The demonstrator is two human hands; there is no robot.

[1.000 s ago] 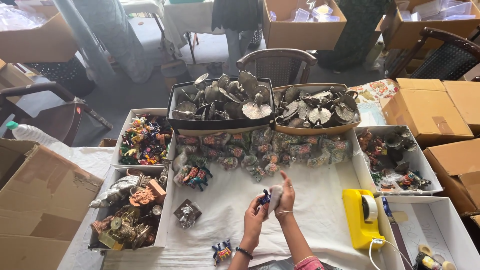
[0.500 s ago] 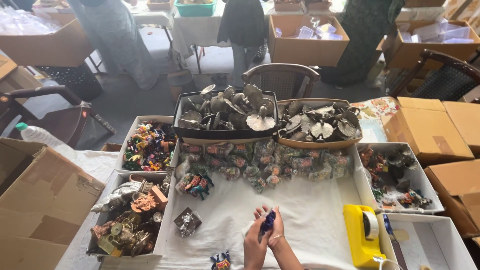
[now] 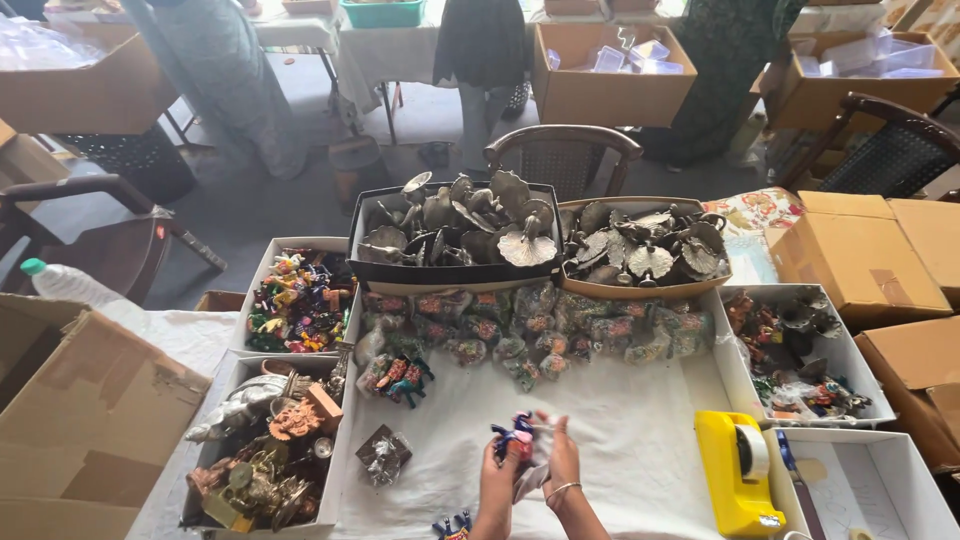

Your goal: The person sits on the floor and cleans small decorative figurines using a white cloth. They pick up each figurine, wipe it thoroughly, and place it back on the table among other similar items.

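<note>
Left hand (image 3: pixel 497 480) grips small blue figurine (image 3: pixel 513 437). Right hand (image 3: pixel 560 462) pinches clear plastic wrap (image 3: pixel 533 468) beside it, over white surface (image 3: pixel 620 450). Yellow tape dispenser (image 3: pixel 735 470) to the right.

Looks like a packing workshop for small crafts: worktop (image 3: pixel 640 450) crowded with trays of painted figurines (image 3: pixel 300 300) and metal ornaments (image 3: pixel 455 220), tape dispenser (image 3: pixel 738 470), cardboard boxes (image 3: pixel 860 260) stacked around, more tables behind.
</note>
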